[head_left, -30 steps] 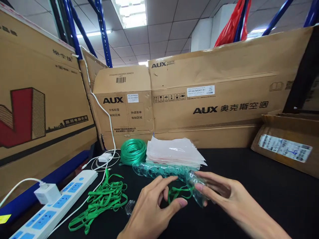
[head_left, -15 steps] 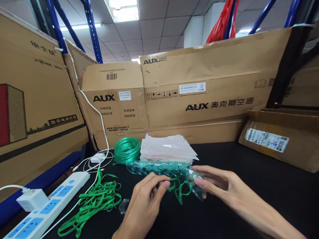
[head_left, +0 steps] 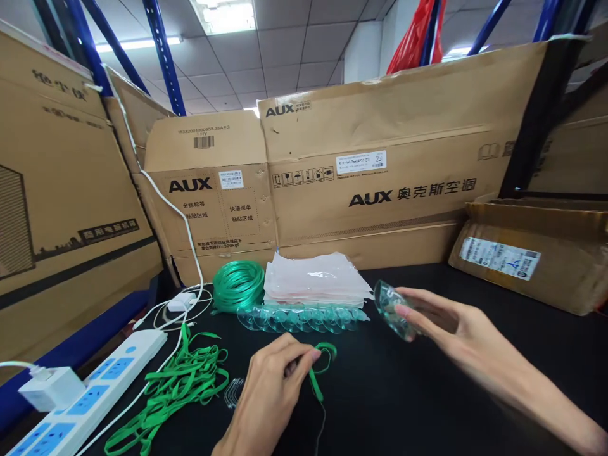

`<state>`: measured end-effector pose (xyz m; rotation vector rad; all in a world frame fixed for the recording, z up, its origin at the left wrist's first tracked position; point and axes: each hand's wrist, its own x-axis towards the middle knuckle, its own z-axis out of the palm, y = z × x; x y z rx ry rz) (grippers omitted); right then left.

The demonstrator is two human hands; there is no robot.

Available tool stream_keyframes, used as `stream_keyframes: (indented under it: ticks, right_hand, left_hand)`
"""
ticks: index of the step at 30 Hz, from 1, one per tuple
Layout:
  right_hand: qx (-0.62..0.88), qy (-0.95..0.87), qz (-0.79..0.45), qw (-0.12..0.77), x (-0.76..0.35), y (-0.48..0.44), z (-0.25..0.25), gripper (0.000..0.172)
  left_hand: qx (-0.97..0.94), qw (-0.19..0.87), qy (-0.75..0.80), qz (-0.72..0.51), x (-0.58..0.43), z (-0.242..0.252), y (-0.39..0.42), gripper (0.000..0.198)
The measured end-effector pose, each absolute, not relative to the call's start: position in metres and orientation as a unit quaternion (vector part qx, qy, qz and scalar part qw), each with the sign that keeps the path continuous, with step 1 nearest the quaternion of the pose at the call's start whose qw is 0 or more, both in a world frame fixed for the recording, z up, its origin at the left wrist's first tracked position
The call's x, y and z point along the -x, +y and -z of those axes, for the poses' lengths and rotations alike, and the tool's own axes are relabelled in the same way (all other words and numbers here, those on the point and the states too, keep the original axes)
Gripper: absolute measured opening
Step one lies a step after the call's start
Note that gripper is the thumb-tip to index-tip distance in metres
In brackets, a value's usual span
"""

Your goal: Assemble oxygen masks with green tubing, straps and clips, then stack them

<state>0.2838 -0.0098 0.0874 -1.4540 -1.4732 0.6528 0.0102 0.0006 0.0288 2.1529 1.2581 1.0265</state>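
Note:
My left hand is closed, thumb and forefinger pinching a green elastic strap that curls out to the right. A thin grey strand hangs below the strap's lower end. Further right, raised above the black table, my right hand grips a clear greenish oxygen mask between thumb and fingers. A row of nested clear green masks lies behind my left hand. Beside that hand are a tangled pile of green straps and several thin metal strips, partly hidden by the hand.
A coil of green tubing and a stack of clear plastic bags sit at the back. A white power strip with a plugged-in adapter and white cables lies left. Cardboard boxes wall the table; an opened box stands right.
My right hand has moved right and up with the mask, away from the row of masks and the strap. My left hand stays nearly in place, still pinching the strap. The view has shifted slightly.

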Motion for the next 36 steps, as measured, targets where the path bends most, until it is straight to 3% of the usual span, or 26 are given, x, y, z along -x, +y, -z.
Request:
stream_keyframes:
  ticks: [6, 11, 15, 20, 25, 28, 31, 36]
  right_hand:
    - [0.566, -0.626, -0.288, 0.452, -0.284, -0.017, -0.092, 0.068]
    - [0.538, -0.646, -0.335, 0.425, -0.271, -0.018, -0.085, 0.059]
    - [0.543, -0.66, -0.337, 0.395, -0.265, -0.017, -0.082, 0.057]
    - [0.541, -0.666, -0.314, 0.405, -0.266, -0.01, -0.076, 0.053]
    - [0.548, -0.664, -0.317, 0.398, -0.278, 0.003, -0.06, 0.06]
    - [0.553, -0.667, -0.312, 0.389, -0.277, 0.002, -0.061, 0.061]
    - [0.543, -0.675, -0.315, 0.388, -0.268, -0.005, -0.072, 0.059]
    - [0.533, -0.678, -0.326, 0.387, -0.252, -0.015, -0.083, 0.056]
  left_hand:
    - [-0.786, 0.259, 0.478, -0.294, 0.001, -0.039, -0.003, 0.024]
    - [-0.802, 0.266, 0.505, -0.176, 0.0, -0.035, -0.01, 0.068]
    - [-0.843, 0.271, 0.437, -0.155, -0.013, -0.019, -0.006, 0.024]
    - [-0.861, 0.252, 0.379, -0.225, -0.025, -0.016, -0.007, 0.016]
    - [-0.801, 0.224, 0.397, -0.389, 0.002, -0.054, -0.016, 0.003]
    - [-0.736, 0.148, 0.454, -0.48, 0.049, -0.081, -0.022, 0.01]
    - [-0.675, 0.084, 0.547, -0.488, 0.106, -0.09, -0.02, 0.026]
    - [-0.655, 0.05, 0.692, -0.301, 0.171, -0.07, -0.007, 0.043]
